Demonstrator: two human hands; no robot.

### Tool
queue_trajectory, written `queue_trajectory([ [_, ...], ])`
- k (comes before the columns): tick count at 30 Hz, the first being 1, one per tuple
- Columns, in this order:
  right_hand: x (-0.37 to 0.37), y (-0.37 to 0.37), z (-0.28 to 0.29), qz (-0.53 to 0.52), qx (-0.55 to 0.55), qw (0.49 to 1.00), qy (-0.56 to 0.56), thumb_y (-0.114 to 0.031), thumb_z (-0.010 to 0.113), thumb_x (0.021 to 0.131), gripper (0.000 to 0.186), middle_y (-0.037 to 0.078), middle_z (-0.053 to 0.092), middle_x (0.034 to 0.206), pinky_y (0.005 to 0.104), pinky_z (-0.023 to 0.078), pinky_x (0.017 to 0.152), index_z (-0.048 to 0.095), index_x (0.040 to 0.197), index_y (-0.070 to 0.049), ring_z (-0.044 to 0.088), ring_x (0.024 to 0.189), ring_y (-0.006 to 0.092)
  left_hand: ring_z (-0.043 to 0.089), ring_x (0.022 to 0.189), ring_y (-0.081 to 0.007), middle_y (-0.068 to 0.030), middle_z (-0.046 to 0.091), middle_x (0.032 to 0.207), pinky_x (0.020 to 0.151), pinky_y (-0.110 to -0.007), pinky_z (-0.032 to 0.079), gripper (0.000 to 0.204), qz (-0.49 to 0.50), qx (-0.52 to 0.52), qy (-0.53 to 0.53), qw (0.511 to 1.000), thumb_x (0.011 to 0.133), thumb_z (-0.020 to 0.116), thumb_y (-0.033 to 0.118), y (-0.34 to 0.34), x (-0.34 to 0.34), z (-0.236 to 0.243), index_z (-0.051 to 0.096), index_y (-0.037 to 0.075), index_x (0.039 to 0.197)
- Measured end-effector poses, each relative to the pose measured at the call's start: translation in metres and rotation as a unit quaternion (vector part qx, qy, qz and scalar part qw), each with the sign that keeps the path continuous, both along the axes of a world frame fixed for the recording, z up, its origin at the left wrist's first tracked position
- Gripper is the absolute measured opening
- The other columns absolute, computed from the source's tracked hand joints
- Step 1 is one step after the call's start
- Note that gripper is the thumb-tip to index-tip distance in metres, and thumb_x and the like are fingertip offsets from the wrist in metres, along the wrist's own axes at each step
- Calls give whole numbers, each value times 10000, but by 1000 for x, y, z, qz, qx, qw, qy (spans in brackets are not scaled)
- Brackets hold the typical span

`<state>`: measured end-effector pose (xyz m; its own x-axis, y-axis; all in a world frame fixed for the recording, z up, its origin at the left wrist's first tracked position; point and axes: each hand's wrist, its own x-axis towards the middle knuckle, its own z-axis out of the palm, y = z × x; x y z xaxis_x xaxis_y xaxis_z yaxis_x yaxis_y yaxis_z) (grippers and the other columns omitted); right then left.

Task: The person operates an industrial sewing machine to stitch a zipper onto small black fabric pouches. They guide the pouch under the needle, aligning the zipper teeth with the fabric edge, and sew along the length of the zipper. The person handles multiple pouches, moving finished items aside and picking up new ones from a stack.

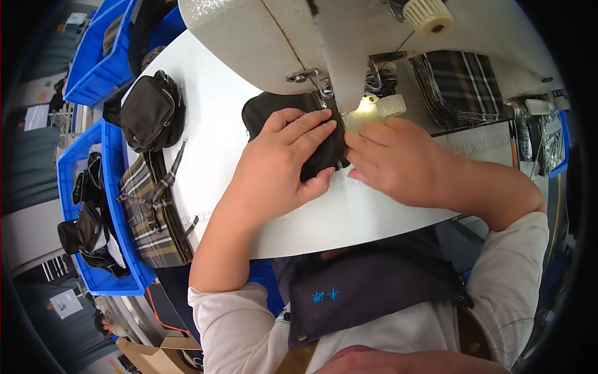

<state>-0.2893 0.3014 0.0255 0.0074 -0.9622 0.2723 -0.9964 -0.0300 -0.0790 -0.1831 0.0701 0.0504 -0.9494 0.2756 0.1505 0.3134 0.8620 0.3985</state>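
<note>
One left hand (280, 153), fingers extended, lies on dark fabric (319, 154) inside near edge of table (358, 218); right hand (395, 163) curled alongside, hold unclear.

- In front of the sewing machine (274, 37), my feed shows two blue characters (325, 295) on the dark apron (386, 280).
- Nearer that machine, I spot ruler marks (479, 144) on the white tabletop (208, 118), too fine to read.

White sleeves (512, 283) flank a dark apron (380, 283) bearing blue lettering (325, 295).
</note>
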Motion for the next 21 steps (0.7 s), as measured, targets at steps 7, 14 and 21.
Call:
queue_trajectory([
  [7,2,-2,3,-12,-35,999,9,-230,743,865,240,74,664,1048,346,519,746,730,987,-24,593,934,206,601,1200,-382,-74,645,1431,1014,-439,539,607,25,-19,-4,999,775,775,272,5,-1,2,680,65,1338],
  [14,1,-6,-1,-37,-39,998,-12,-236,792,836,430,121,670,1231,380,536,735,720,1159,39,605,959,233,615,1184,-370,-72,624,1446,995,-422,540,579,45,-35,26,998,790,772,255,2,-9,-4,686,80,1335],
  [21,1,-4,-6,12,-52,999,-6,-242,783,851,406,142,693,1204,374,522,723,731,1135,44,596,921,234,649,1077,-317,-59,662,1265,918,-407,552,499,47,20,19,999,776,820,166,1,-9,-2,738,105,1265],
])
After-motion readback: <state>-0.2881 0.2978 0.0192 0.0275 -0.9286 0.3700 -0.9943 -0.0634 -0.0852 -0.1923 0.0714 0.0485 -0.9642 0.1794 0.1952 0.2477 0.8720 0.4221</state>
